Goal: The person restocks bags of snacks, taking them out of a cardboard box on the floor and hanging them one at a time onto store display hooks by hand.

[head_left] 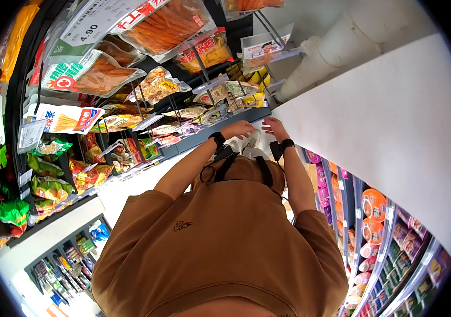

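My left hand [237, 129] is held out in front of my body, its fingers loosely bent and apart, with nothing visible in it. A short gap separates it from my right hand [273, 128], whose fingers are also apart and hold nothing visible. Both wrists wear black bands with small black devices. The hands are above my shoes [252, 141], near the lower edge of a snack rack [236, 117]. Bagged snacks hang nearest my left hand, among them a yellow packet [255, 100].
Hooks with hanging snack bags [162, 29] and price tags [32, 135] fill the left and top. A white panel [373, 121] stands at the right, beside a pipe [336, 47]. Shelves of orange instant-food tubs [373, 206] are at lower right.
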Available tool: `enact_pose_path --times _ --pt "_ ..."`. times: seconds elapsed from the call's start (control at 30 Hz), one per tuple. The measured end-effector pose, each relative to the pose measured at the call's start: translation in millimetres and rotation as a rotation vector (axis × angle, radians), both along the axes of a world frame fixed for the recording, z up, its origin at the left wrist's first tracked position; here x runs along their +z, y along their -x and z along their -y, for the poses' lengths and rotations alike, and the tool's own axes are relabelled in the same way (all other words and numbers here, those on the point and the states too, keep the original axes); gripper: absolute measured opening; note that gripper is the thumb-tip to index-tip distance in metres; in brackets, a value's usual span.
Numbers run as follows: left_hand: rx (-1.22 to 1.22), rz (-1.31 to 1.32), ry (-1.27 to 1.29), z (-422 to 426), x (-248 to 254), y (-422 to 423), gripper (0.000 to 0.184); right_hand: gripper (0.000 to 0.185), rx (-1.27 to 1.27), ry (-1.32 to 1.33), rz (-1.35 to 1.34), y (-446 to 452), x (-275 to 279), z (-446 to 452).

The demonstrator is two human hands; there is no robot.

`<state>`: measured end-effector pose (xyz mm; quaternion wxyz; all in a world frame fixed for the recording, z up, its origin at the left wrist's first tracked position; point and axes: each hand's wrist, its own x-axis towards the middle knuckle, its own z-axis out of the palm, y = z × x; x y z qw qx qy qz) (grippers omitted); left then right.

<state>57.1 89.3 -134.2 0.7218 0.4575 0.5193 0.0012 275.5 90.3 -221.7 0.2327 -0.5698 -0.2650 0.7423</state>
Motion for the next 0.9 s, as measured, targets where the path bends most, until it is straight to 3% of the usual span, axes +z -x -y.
enact_pose_path --times 0.3,0.5,0.57,0.9 --pt "-0.131 0.006 0.007 13.5 8.3 8.0 0.050 0.034 -0.104 -0.112 -0.027 1.6 19.5 55.4" --pt "-0.231 0.050 -0.025 32.9 11.2 27.6 0.047 0.026 -0.062 -0.191 0.153 28.0 26.3 101.4" --pt "-0.260 0.014 0.002 43.6 15.1 32.4 0.045 0.019 -0.249 0.016 -0.068 39.8 47.7 126.7" --pt "-0.515 0.003 0.027 77.4 -3.6 27.6 0.037 0.018 -0.463 0.132 -0.135 53.4 41.4 258.4"
